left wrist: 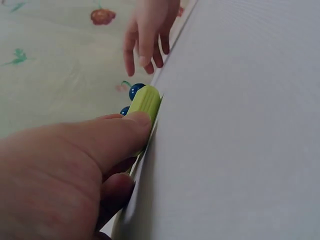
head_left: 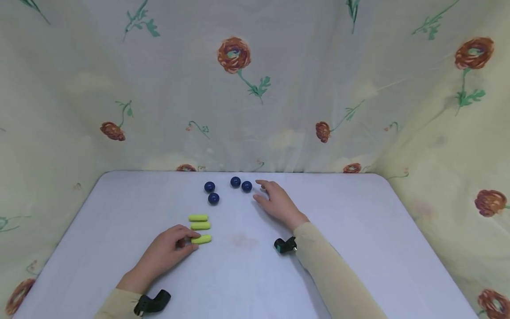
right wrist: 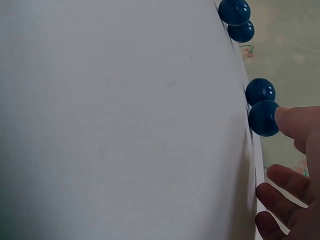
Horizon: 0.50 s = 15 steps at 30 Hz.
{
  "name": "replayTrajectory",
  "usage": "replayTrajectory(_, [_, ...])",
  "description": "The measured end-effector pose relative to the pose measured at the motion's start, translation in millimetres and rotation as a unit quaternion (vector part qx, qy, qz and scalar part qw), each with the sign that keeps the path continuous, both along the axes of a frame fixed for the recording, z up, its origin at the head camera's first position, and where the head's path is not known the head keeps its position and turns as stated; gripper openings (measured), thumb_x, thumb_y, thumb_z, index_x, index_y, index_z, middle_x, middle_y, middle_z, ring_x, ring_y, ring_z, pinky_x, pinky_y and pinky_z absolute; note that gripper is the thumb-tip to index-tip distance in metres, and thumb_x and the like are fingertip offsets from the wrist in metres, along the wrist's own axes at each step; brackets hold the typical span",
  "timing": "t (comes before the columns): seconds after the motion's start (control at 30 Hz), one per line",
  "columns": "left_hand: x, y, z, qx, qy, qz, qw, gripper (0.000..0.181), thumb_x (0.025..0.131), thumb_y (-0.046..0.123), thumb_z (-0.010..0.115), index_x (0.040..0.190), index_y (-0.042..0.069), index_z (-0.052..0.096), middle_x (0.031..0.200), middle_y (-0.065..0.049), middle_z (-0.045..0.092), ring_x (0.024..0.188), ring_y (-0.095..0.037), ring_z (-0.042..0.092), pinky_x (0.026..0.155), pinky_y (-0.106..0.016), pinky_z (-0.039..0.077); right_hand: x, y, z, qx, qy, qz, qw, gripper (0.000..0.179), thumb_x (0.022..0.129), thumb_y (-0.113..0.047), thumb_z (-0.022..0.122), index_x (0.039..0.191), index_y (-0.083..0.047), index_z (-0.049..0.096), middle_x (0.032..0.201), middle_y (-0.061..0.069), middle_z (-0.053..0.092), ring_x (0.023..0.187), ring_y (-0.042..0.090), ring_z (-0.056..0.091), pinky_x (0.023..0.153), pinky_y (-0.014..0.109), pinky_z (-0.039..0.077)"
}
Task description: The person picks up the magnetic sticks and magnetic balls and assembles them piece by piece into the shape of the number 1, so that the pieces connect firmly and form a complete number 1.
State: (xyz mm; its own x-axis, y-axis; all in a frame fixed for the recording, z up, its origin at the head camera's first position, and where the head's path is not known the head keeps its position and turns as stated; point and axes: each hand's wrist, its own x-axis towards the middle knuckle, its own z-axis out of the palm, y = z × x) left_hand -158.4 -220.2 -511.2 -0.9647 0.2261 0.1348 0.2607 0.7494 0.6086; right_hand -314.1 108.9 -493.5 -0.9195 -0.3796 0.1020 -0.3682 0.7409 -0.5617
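My left hand (head_left: pixel 167 252) pinches the nearest of three short yellow-green sticks (head_left: pixel 202 239) between thumb and fingers. That stick (left wrist: pixel 145 105) shows grooves along its length in the left wrist view. Just beyond it, the other two sticks, one (head_left: pixel 200 226) nearer and one (head_left: pixel 198 218) farther, lie side by side. Toward the back, my right hand (head_left: pixel 280 206) hovers with spread, relaxed fingers, right of a glossy dark blue ball (head_left: pixel 247 186). A small gap separates hand and ball in the head view. In the right wrist view the thumb overlaps that ball (right wrist: pixel 264 118).
Another blue ball (head_left: pixel 235 182) sits beside the one near my right hand. Two more, one behind (head_left: pixel 209 187) and one in front (head_left: pixel 213 198), sit farther left. The white table (head_left: pixel 358 230) ends at a flowered curtain (head_left: pixel 287 88). Each wrist wears a black device (head_left: pixel 153 302).
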Motion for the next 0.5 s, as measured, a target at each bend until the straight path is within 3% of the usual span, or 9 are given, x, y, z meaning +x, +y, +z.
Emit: replayTrajectory(0.5, [0.6,1.5,0.7,-0.008,0.004,0.019,0.9998,0.024,0.085,0.025,0.08,0.107,0.03,0.072,0.09,0.016,0.058,0.073,-0.005,0.05,0.065,-0.026,0.045,-29.7,-29,2.0,0.02,0.003,0.024,0.9995,0.052,0.095,-0.037,0.067,0.141,-0.017,0.054,0.129,0.008,0.06,0.114,0.022,0.057,0.098,0.039,0.043])
